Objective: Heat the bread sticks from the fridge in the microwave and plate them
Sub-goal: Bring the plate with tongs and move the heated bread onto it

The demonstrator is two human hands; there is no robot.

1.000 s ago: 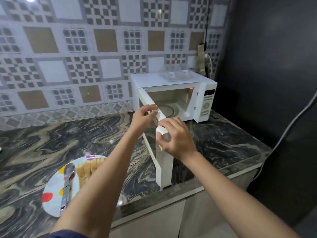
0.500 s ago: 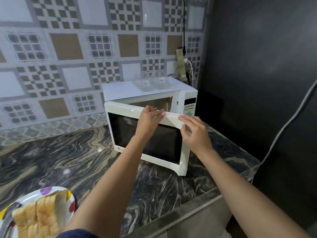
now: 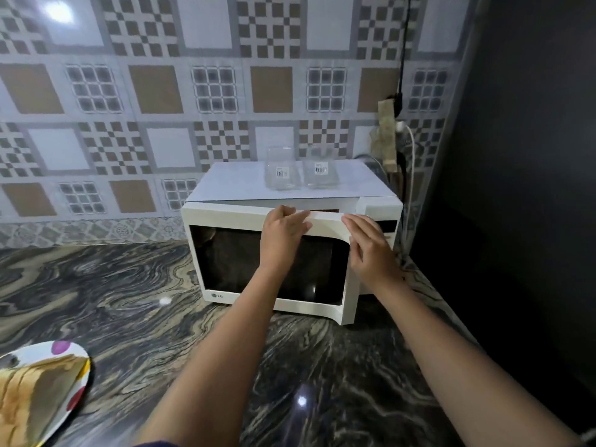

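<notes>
Up front, the left hand (image 3: 282, 235) and right hand (image 3: 371, 250) press spread fingers flat on the nearly shut microwave door (image 3: 271, 262), while bread sticks (image 3: 30, 391) lie plated on the worktop (image 3: 135, 317) at lower left.

The microwave (image 3: 292, 201) is white, its door (image 3: 271, 262) framed in cream-white around a black window. The counter (image 3: 129, 304) is dark stone, black swirled with tan and grey veins. The wall tiles (image 3: 213, 88) behind are pale grey with brown squares, white squares and brown-and-white chequer patterns. The plate (image 3: 75, 382) at lower left is white with purple, red and yellow dots, and the bread sticks (image 3: 29, 391) on it are golden brown. The side wall (image 3: 522, 156) at right is black.
</notes>
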